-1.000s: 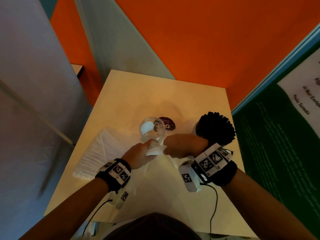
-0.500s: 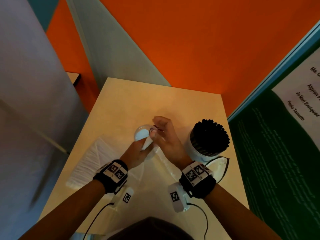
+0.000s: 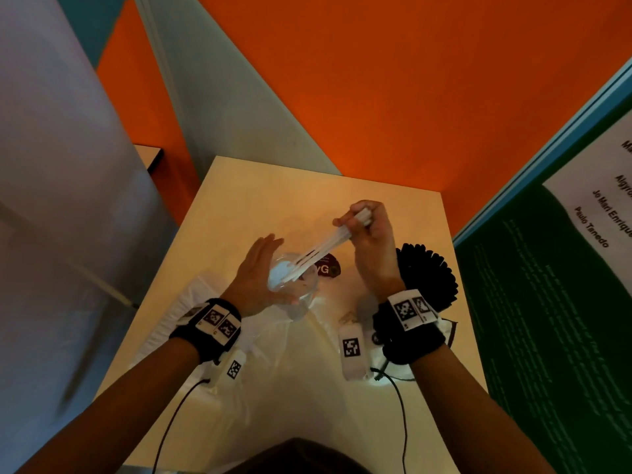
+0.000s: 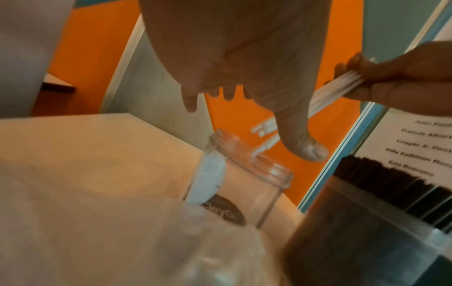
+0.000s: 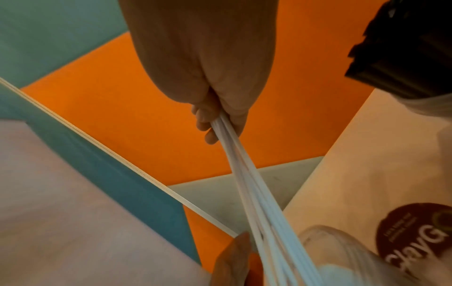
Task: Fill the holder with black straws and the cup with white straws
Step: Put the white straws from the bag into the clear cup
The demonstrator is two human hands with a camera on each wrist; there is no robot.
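A clear plastic cup (image 3: 292,278) with a dark round label stands mid-table; it shows too in the left wrist view (image 4: 240,185). My right hand (image 3: 367,227) is raised above and right of it, gripping a bundle of white straws (image 3: 325,249) (image 5: 252,185) whose lower ends hang over the cup's mouth. My left hand (image 3: 258,268) is flat with straight fingers at the cup's left side, just above its rim. The holder (image 3: 429,278) at the right is packed with black straws (image 4: 391,185).
A pile of white straws (image 3: 186,309) in clear wrapping lies at the table's left front. Crumpled clear plastic (image 3: 301,340) spreads between my wrists. An orange wall stands behind the table (image 3: 342,189), and a green poster board (image 3: 554,302) flanks its right edge.
My right hand has risen from the table with the white straw bundle and tipped it over the cup. My left hand let go of the straws and opened beside the cup.
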